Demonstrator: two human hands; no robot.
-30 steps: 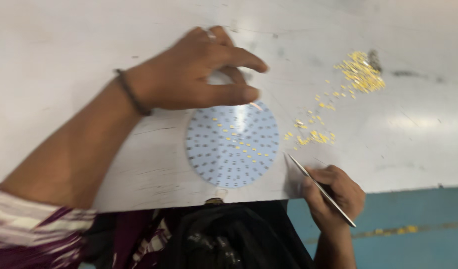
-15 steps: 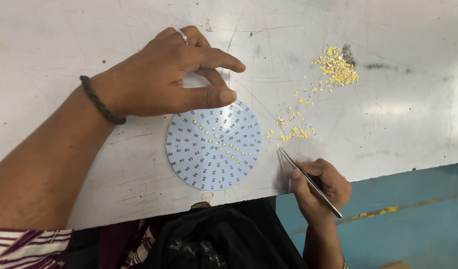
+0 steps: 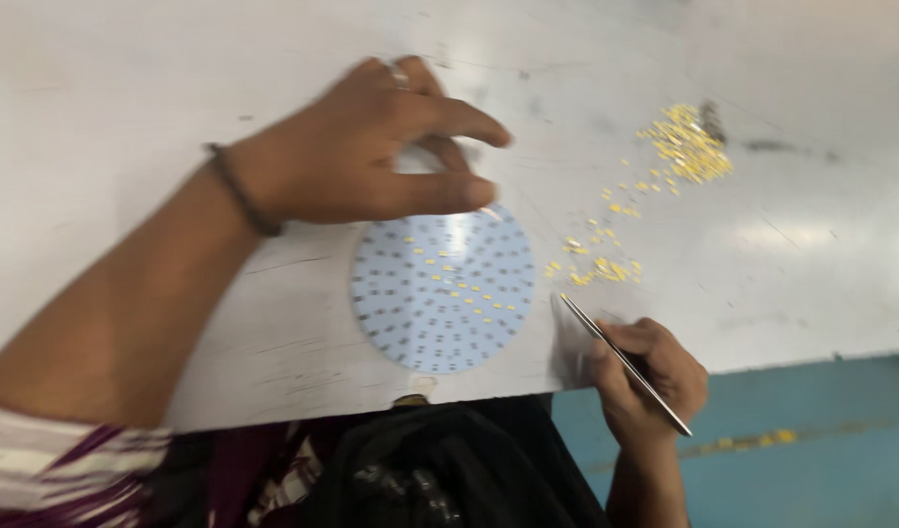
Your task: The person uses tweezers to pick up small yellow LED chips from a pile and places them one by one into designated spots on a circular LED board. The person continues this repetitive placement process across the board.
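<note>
From the head view, the left hand [image 3: 371, 161] rests its fingers [image 3: 439, 193] together on the top rim of a round board [image 3: 442, 287], which lies flat near the table [image 3: 127, 88] edge. The right hand [image 3: 650, 376] has its fingers clamped on tweezers [image 3: 625, 364], whose tip points up-left toward loose yellow chips [image 3: 596, 269]. A bigger pile [image 3: 689, 147] lies farther right.

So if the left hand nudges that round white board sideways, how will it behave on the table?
The round board lies flat and looks thin and stiff, so it should slide rather than bend or tip. The small yellow chips on it look loose, so a jolt could scatter them. The left hand rests at its top edge; the right hand holds tweezers.
</note>
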